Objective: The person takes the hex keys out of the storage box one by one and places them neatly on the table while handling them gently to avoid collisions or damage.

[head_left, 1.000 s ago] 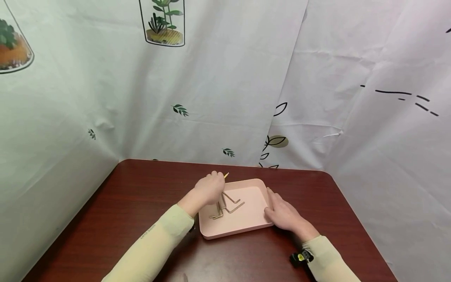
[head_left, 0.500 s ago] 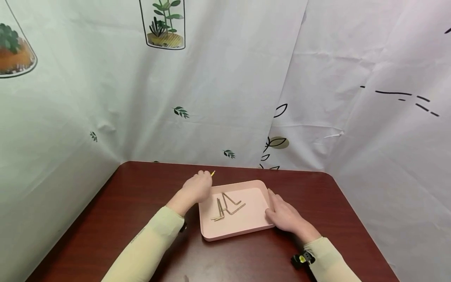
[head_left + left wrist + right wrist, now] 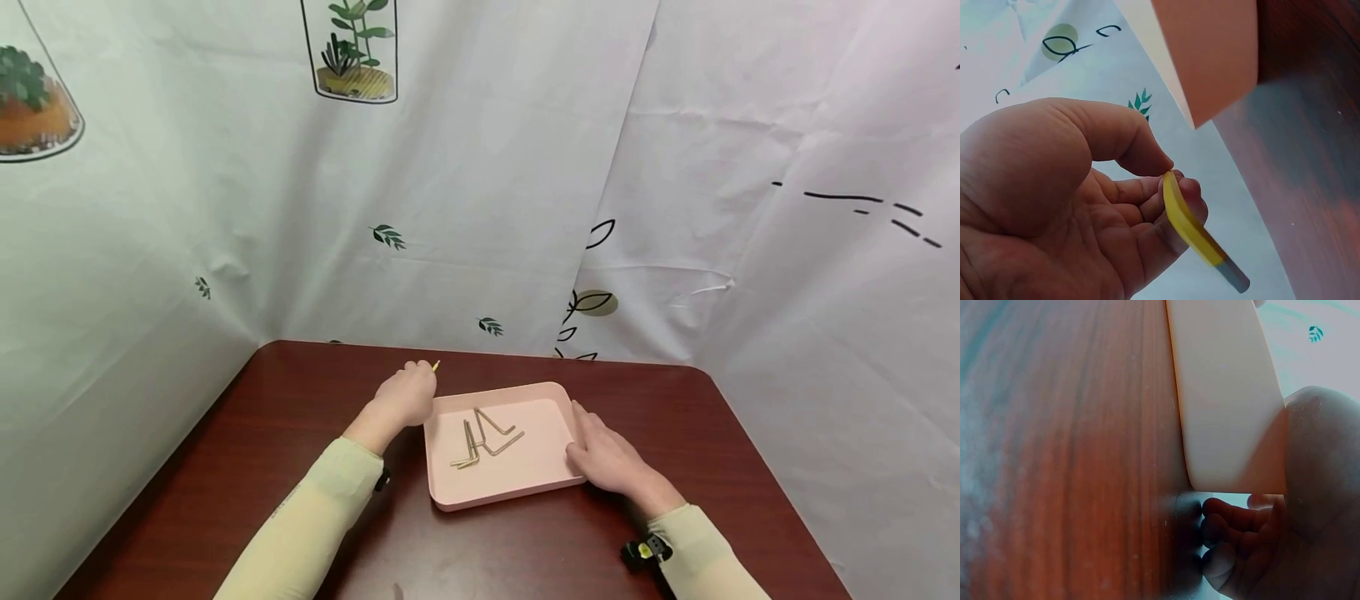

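My left hand (image 3: 406, 395) is just beyond the left end of a pink tray (image 3: 543, 437). Between thumb and fingertips it pinches a yellow hex key (image 3: 1192, 226) with a grey tip; the left wrist view shows its bend. In the head view only a small yellow end pokes out past the fingers. Several brass-coloured hex keys (image 3: 500, 444) lie together in the left half of the tray. At the tray's right end my right hand (image 3: 609, 457) grips the wall, thumb at the rim. The right wrist view shows its fingers (image 3: 1222, 515) curled beyond the tray corner.
The tray stands on a dark red-brown wooden table (image 3: 480, 550) with rounded far corners. White curtains (image 3: 480, 167) printed with leaves and plant jars hang behind and at both sides. A black wrist device (image 3: 647, 550) sits below the right hand.
My left hand has moved left from over the tray to beyond its left end, carrying the yellow hex key. The hex keys in the tray came into full view. The right hand stays put.
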Available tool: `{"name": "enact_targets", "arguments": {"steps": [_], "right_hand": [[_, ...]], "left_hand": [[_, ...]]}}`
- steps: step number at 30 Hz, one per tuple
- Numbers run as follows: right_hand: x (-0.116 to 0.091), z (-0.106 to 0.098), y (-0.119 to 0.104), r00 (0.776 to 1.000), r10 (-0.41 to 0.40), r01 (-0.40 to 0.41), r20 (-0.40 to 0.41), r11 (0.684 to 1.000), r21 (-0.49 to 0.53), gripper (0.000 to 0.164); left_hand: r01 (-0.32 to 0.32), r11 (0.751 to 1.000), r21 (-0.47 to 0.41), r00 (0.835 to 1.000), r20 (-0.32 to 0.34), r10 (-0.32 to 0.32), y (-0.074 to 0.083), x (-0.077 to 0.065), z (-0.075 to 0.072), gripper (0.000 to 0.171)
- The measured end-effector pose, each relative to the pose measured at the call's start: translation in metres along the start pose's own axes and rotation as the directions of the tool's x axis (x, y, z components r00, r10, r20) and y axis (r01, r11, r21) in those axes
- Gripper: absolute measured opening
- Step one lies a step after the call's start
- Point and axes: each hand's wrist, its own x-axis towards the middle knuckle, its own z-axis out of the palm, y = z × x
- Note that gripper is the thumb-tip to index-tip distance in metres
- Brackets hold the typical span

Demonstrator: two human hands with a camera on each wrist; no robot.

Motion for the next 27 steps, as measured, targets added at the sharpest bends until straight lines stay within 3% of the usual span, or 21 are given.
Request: {"name": "enact_targets", "arguments": {"steps": [10,27], "right_hand": [[0.000,-0.001,0.000,1.000,0.009,-0.009,0.004,1.000,0.002,0.076],[0.000,-0.001,-0.001,1.000,0.008,-0.008,0.012,1.000,0.009,0.076]], "left_hand": [[0.038,0.999,-0.037,0.999,0.025,-0.037,-0.011,0.000,0.001,0.038],[0.062,0.998,0.018,0.993,0.100,-0.064,-0.024,0.003,0.012,0.046]]}}
